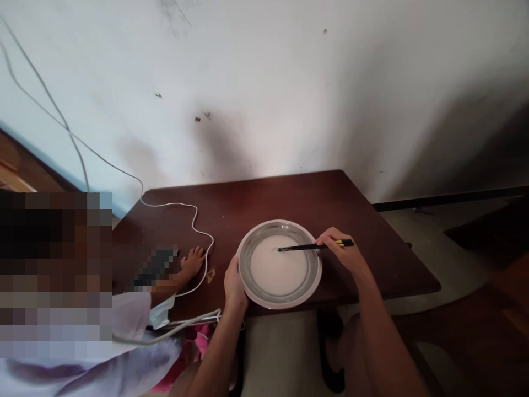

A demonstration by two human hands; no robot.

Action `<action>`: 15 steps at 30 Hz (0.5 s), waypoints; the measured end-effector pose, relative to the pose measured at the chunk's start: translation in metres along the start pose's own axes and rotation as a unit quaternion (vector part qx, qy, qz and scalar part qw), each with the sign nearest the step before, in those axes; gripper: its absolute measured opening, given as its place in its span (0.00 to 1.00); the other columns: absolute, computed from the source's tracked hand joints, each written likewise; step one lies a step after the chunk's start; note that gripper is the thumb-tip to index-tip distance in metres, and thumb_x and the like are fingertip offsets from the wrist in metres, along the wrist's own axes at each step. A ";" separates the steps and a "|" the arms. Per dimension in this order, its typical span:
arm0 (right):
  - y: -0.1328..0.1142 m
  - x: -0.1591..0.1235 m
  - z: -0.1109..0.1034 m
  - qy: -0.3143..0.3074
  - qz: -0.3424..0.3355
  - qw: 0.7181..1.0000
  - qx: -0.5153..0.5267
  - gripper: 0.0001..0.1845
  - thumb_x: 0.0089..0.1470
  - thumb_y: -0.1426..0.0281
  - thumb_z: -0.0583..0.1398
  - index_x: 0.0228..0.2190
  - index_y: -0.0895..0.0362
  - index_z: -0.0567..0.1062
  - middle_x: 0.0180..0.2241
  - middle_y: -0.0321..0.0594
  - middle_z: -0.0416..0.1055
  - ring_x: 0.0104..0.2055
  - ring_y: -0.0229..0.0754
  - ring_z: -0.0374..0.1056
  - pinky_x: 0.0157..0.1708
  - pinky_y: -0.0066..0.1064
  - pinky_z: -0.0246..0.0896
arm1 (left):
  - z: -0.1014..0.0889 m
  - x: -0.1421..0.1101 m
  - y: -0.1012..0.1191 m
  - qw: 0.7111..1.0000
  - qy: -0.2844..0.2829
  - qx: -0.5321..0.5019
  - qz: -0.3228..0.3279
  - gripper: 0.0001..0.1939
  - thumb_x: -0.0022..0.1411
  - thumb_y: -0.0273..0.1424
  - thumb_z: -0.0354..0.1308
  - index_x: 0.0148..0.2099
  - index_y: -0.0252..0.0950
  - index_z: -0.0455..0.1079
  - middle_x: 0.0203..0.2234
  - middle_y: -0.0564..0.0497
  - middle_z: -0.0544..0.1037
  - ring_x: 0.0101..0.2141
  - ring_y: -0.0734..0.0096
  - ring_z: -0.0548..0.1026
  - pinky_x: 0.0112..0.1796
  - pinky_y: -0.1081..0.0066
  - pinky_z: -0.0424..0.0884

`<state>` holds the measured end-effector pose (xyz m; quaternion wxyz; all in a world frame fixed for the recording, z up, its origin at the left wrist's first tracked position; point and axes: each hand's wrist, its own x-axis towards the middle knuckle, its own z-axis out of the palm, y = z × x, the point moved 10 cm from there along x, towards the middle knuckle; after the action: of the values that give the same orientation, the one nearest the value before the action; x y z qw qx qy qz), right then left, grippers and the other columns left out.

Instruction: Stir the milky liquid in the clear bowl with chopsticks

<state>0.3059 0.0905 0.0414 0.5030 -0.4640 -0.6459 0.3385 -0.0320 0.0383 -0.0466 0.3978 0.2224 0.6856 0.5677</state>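
Note:
A round metal basin (pixel 243 264) stands at the front edge of the table with a whitish liquid (pixel 279 270) in it. My left hand (pixel 235 282) grips the basin's left rim, its fingers partly hidden beneath and behind the wall. Over the right rim, my right hand (pixel 339 251) is closed on a pair of black chopsticks (pixel 303 247) with yellow bands near the upper end. Their tips slant left to the liquid's surface, near the middle of the basin.
A dark red-brown table (pixel 264 196) meets a stained white wall (pixel 264 66). At the left, another person's hand (pixel 193 261) lies on the table beside a dark, blurred-out object (pixel 155 267). A white cable (pixel 196 220) winds across the tabletop.

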 end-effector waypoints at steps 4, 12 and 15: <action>0.004 0.000 0.002 -0.010 0.015 1.000 0.011 0.20 0.62 0.57 0.61 0.22 0.51 0.79 0.26 0.39 0.78 0.33 0.47 0.75 0.39 0.39 0.67 | -0.002 0.002 -0.002 1.000 0.003 0.002 0.001 0.12 0.60 0.30 0.60 0.43 0.37 0.83 0.44 0.47 0.85 0.51 0.59 0.79 0.58 0.63 0.68; 0.002 0.000 -0.003 0.012 0.010 1.000 0.001 0.20 0.63 0.57 0.61 0.22 0.51 0.79 0.26 0.39 0.77 0.33 0.47 0.74 0.40 0.39 0.67 | -0.004 0.002 -0.003 1.000 0.012 0.002 -0.010 0.12 0.60 0.29 0.59 0.42 0.37 0.83 0.43 0.46 0.85 0.53 0.58 0.79 0.59 0.63 0.67; 0.003 0.000 0.008 -0.032 0.016 0.999 0.009 0.19 0.62 0.57 0.61 0.23 0.51 0.80 0.27 0.39 0.79 0.34 0.47 0.75 0.39 0.39 0.68 | -0.004 0.001 -0.003 1.000 0.015 -0.010 -0.009 0.12 0.61 0.29 0.58 0.41 0.38 0.83 0.44 0.46 0.85 0.53 0.58 0.79 0.59 0.62 0.67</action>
<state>0.2993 0.0912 0.0369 0.4808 -0.4582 -0.6512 0.3672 -0.0356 0.0362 -0.0493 0.3950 0.2034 0.6878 0.5741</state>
